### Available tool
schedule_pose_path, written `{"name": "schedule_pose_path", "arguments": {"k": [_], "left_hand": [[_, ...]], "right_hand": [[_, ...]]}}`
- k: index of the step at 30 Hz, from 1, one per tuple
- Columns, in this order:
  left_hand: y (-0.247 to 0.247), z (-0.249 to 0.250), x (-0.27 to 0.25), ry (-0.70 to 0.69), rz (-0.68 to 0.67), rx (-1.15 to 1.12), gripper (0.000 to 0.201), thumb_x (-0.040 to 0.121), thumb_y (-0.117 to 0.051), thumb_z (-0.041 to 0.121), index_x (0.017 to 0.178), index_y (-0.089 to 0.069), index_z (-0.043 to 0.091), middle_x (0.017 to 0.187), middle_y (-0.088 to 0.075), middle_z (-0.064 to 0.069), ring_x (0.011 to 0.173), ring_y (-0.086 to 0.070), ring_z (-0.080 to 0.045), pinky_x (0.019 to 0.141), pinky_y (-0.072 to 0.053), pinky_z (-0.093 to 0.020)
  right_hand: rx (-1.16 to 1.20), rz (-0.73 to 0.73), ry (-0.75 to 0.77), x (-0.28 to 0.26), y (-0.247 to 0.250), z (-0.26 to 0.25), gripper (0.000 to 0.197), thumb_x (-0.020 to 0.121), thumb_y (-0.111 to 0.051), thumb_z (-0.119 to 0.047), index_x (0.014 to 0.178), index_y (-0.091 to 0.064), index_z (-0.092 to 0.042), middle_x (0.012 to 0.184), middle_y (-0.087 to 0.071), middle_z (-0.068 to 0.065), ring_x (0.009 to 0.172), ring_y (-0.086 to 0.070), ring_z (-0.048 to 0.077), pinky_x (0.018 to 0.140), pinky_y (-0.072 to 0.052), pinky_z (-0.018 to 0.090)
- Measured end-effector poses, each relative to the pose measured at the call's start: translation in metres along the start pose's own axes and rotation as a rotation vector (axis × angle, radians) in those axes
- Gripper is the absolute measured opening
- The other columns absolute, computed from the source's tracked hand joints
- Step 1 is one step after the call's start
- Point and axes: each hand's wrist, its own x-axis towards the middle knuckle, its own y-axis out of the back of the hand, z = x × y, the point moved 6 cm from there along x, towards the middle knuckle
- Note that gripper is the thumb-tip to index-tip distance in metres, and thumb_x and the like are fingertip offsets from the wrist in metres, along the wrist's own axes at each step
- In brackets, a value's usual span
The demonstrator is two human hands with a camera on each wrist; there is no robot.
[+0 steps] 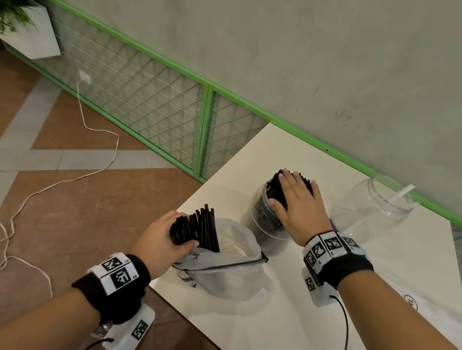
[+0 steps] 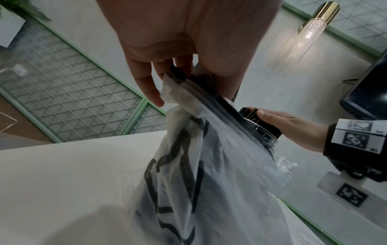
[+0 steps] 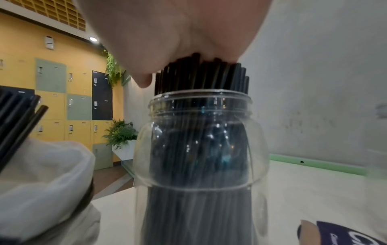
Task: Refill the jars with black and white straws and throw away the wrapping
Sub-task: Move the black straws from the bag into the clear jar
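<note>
A clear jar (image 1: 264, 222) packed with black straws (image 3: 201, 74) stands on the white table (image 1: 322, 336). My right hand (image 1: 292, 191) lies flat on the straw tops, fingers straight, thumb down beside the jar's rim. My left hand (image 1: 183, 230) grips a bundle of black straws (image 1: 200, 225) that sticks out of a white plastic bag (image 1: 227, 269) at the table's left edge. In the left wrist view the fingers (image 2: 146, 86) pinch the straws together with the bag's top (image 2: 173, 86). A second clear jar (image 1: 375, 209) at the right holds one white straw (image 1: 402, 194).
Clear printed wrapping (image 1: 422, 306) lies on the table by my right forearm. A purple-labelled item (image 3: 339, 235) sits behind the right wrist. The table ends just left of the bag. A white cable (image 1: 88, 134) trails over the tiled floor beside a green mesh fence (image 1: 146, 106).
</note>
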Motion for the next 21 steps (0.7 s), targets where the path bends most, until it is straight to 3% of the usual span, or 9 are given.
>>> {"name": "schedule_pose_path", "arguments": {"k": [2, 4, 6, 8, 10, 12, 17, 21], "left_hand": [[0.000, 0.000, 0.000, 0.000, 0.000, 0.001, 0.032, 0.074, -0.077, 0.017, 0.079, -0.052, 0.037, 0.085, -0.055, 0.010, 0.079, -0.056, -0.005, 0.068, -0.041, -0.027], [0.000, 0.000, -0.001, -0.002, 0.002, -0.004, 0.033, 0.074, -0.077, 0.017, 0.079, -0.052, 0.037, 0.085, -0.054, 0.010, 0.078, -0.056, -0.005, 0.067, -0.039, -0.025], [0.000, 0.000, -0.001, 0.000, 0.009, -0.016, 0.034, 0.074, -0.078, 0.016, 0.079, -0.052, 0.038, 0.085, -0.054, 0.010, 0.077, -0.056, -0.004, 0.066, -0.038, -0.023], [0.000, 0.000, -0.002, 0.006, 0.011, -0.014, 0.035, 0.074, -0.078, 0.016, 0.078, -0.051, 0.038, 0.085, -0.054, 0.010, 0.077, -0.056, -0.004, 0.065, -0.038, -0.022], [0.001, 0.000, -0.002, 0.010, 0.011, -0.004, 0.035, 0.074, -0.077, 0.017, 0.079, -0.051, 0.039, 0.086, -0.054, 0.010, 0.078, -0.056, -0.004, 0.065, -0.038, -0.022], [0.002, 0.000, -0.003, 0.006, 0.014, 0.002, 0.034, 0.074, -0.077, 0.017, 0.080, -0.051, 0.039, 0.087, -0.055, 0.010, 0.079, -0.056, -0.004, 0.065, -0.039, -0.022], [0.002, -0.002, -0.005, 0.006, 0.016, 0.001, 0.035, 0.074, -0.077, 0.017, 0.080, -0.051, 0.039, 0.085, -0.053, 0.011, 0.079, -0.055, -0.001, 0.064, -0.037, -0.019], [0.004, -0.003, -0.004, 0.015, 0.020, -0.015, 0.034, 0.074, -0.077, 0.017, 0.081, -0.052, 0.038, 0.085, -0.055, 0.012, 0.079, -0.055, 0.000, 0.064, -0.037, -0.017]], "right_hand": [[-0.003, 0.004, -0.021, 0.002, 0.003, 0.002, 0.078, 0.086, -0.010, -0.066, 0.152, -0.015, -0.023, 0.162, -0.008, -0.002, 0.149, -0.004, 0.021, 0.118, -0.003, 0.047], [0.002, 0.041, -0.038, 0.008, 0.009, 0.001, 0.067, 0.091, -0.034, -0.062, 0.150, -0.020, -0.032, 0.162, -0.005, -0.002, 0.149, 0.001, 0.026, 0.116, -0.004, 0.053], [0.007, 0.051, -0.041, 0.018, 0.011, -0.001, 0.057, 0.090, -0.048, -0.054, 0.142, -0.035, -0.036, 0.160, -0.014, -0.003, 0.148, -0.002, 0.029, 0.114, -0.006, 0.058], [0.020, 0.008, -0.045, 0.030, 0.010, -0.005, 0.044, 0.089, -0.052, -0.049, 0.131, -0.049, -0.034, 0.152, -0.029, -0.004, 0.146, -0.013, 0.029, 0.113, -0.013, 0.057], [0.063, -0.016, -0.061, 0.040, 0.009, -0.008, 0.031, 0.090, -0.053, -0.043, 0.117, -0.058, -0.028, 0.137, -0.044, -0.002, 0.133, -0.036, 0.027, 0.107, -0.027, 0.051], [0.091, 0.005, -0.067, 0.045, 0.011, -0.012, 0.021, 0.091, -0.052, -0.035, 0.105, -0.062, -0.023, 0.123, -0.051, 0.000, 0.115, -0.047, 0.025, 0.098, -0.036, 0.046], [0.231, 0.069, -0.071, 0.050, 0.014, -0.009, 0.013, 0.091, -0.053, -0.018, 0.095, -0.064, -0.012, 0.109, -0.058, 0.005, 0.101, -0.053, 0.029, 0.089, -0.043, 0.041], [0.422, 0.255, -0.134, 0.047, 0.033, 0.004, 0.008, 0.091, -0.056, -0.011, 0.091, -0.062, -0.006, 0.097, -0.060, 0.007, 0.088, -0.051, 0.018, 0.079, -0.033, 0.021]]}}
